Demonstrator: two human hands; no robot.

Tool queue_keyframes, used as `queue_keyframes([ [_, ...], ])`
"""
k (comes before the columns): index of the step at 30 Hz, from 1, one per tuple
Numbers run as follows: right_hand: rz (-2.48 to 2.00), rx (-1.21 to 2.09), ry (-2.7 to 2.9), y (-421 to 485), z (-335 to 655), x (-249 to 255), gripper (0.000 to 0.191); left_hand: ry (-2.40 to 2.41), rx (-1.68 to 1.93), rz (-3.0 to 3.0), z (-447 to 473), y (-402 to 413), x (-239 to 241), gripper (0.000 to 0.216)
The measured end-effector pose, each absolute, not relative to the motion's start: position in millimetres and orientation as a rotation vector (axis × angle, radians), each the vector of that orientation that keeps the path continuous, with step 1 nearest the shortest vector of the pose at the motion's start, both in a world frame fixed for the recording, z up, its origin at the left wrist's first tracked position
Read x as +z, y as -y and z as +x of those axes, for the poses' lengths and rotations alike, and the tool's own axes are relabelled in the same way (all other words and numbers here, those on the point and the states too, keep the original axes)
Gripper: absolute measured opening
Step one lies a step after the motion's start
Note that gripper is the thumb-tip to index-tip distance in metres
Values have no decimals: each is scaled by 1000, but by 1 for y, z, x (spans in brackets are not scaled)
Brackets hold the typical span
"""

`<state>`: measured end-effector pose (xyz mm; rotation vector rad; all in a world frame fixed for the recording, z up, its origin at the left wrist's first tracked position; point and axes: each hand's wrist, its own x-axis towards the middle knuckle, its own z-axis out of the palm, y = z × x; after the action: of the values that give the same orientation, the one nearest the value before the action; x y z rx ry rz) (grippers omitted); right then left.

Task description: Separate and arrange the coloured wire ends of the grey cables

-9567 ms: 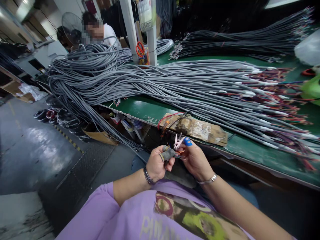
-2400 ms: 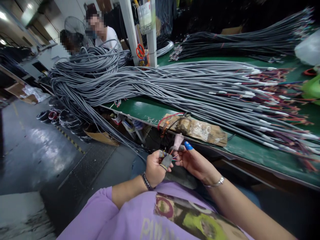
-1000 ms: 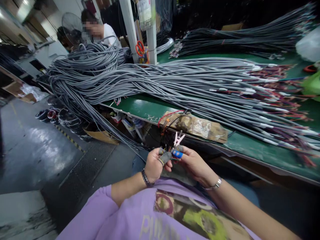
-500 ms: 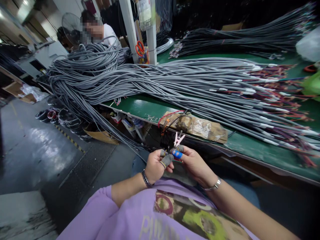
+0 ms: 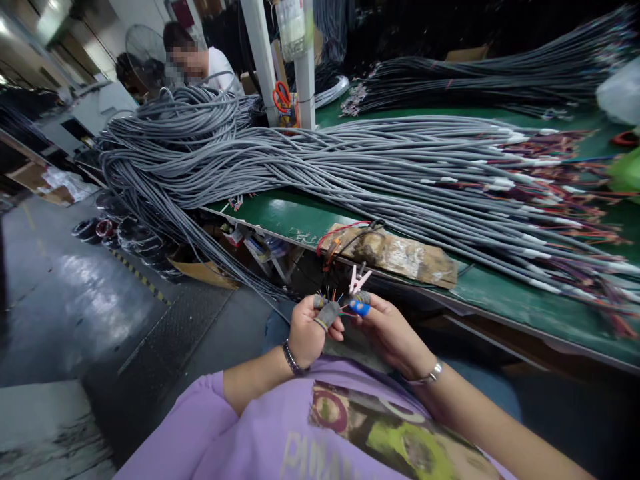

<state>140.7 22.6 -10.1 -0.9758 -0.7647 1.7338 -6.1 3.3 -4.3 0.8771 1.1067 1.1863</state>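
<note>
My left hand (image 5: 314, 327), with grey covers on thumb and finger, is closed on a cable end whose thin coloured wires (image 5: 336, 297) fan out above the fingertips. Just to its right, my right hand (image 5: 383, 320) is pinched, with blue tape round one digit and a grey cover on another. An orange-red wire runs between the two hands toward its fingertips. Right behind those fingers a pale pink clothespin (image 5: 357, 280) stands at the bench edge. Whatever lies inside the right pinch is too small to make out fully.
Long grey cables (image 5: 300, 157) with stripped coloured ends cover the green bench (image 5: 280, 212). A taped cardboard piece (image 5: 400, 255) lies at its front edge. Behind are black cables (image 5: 480, 77), a white post (image 5: 303, 80) with orange-handled scissors (image 5: 281, 97), and a person (image 5: 220, 70).
My hands have moved slightly apart, the right one shifting right. The coloured wires now show spread out above my left fingertips.
</note>
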Motion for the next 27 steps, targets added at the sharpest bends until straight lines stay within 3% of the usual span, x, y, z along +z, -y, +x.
queue_keyframes([
  [6, -816, 1945, 479, -44, 146, -11, 42, -1071, 1197, 902, 0, -5, 4, 39],
  [17, -762, 1813, 501, -54, 135, -6, 35, -1154, 1124, 1000, 14, -13, 16, 42],
  [22, -817, 1732, 520, -54, 134, -6, 41, -1174, 1119, 1008, 13, -11, 13, 44],
  [27, -791, 1897, 589, -56, 134, -2, 51, -1164, 1127, 1019, 12, -11, 13, 45],
])
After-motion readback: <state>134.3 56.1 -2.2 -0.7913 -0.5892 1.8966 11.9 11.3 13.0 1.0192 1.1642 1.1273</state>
